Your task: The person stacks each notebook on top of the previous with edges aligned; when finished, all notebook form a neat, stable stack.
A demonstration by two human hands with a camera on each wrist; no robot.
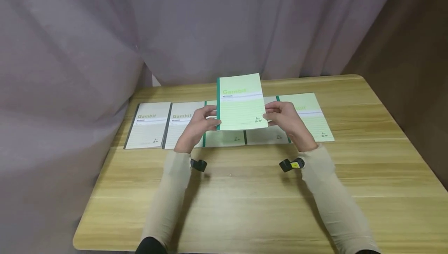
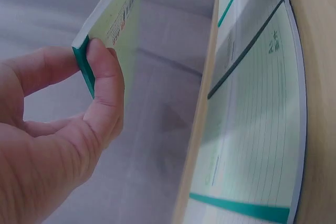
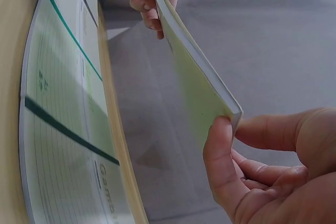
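Observation:
A light green notebook [image 1: 241,102] with a dark green spine is held up above the table, front cover facing the head camera. My left hand [image 1: 197,126] pinches its spine edge near the lower corner between thumb and fingers. On the opposite edge, my right hand [image 1: 288,123] pinches the lower right corner. The left wrist view catches the back cover [image 2: 122,24] with a barcode. Below and behind lies a row of notebooks, including a grey-spined one [image 1: 147,125] at the far left and a green-spined one [image 1: 308,119] at the right. The raised notebook and hands partly hide the middle ones.
The row lies on a wood-grain table [image 1: 238,199], toward its back edge. Grey curtains [image 1: 210,24] hang behind and to the left. A small black wrist camera [image 1: 198,165] sits at the left cuff, another [image 1: 292,164] at the right.

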